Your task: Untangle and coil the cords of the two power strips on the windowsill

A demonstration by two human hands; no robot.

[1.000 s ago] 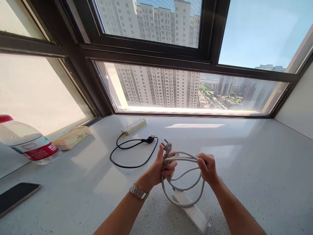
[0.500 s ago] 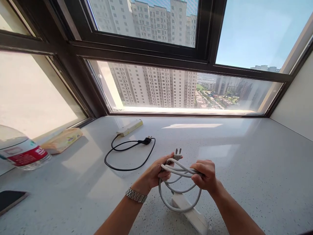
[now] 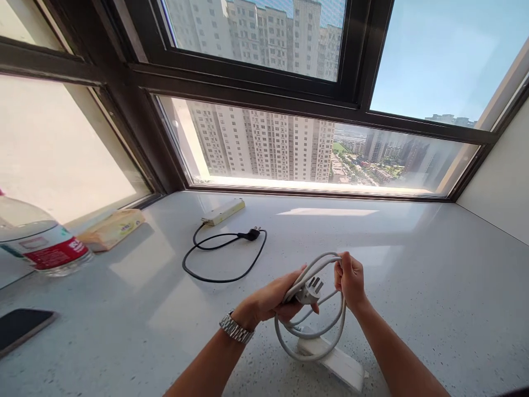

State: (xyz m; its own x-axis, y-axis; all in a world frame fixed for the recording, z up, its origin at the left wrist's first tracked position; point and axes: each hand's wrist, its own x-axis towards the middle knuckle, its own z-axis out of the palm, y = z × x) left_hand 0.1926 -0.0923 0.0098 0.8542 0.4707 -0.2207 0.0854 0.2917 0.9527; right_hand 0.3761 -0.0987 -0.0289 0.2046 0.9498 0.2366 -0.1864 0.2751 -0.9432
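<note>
A white power cord point(image 3: 308, 357) hangs in loose loops between my two hands. My left hand point(image 3: 276, 298), with a metal watch at the wrist, is closed around the loops and the white three-pin plug point(image 3: 309, 291), whose prongs point up and right. My right hand point(image 3: 350, 278) grips the loops on their right side, fingers curled into a fist. Below the loops, a white power strip point(image 3: 339, 366) lies on the speckled white countertop point(image 3: 433, 303), partly covered by the cord.
Farther back lies another power strip point(image 3: 223, 212) with a coiled black cord point(image 3: 215, 280) and black plug point(image 3: 250, 234). At left are a large water bottle point(image 3: 53, 253), a tissue pack point(image 3: 111, 229) and a phone point(image 3: 25, 328). A dark-framed window point(image 3: 256, 91) borders the counter.
My right hand has risen and turned upright, pulling the loops higher. The plug in my left hand has tipped to the right and come lower. The view has shifted slightly.
</note>
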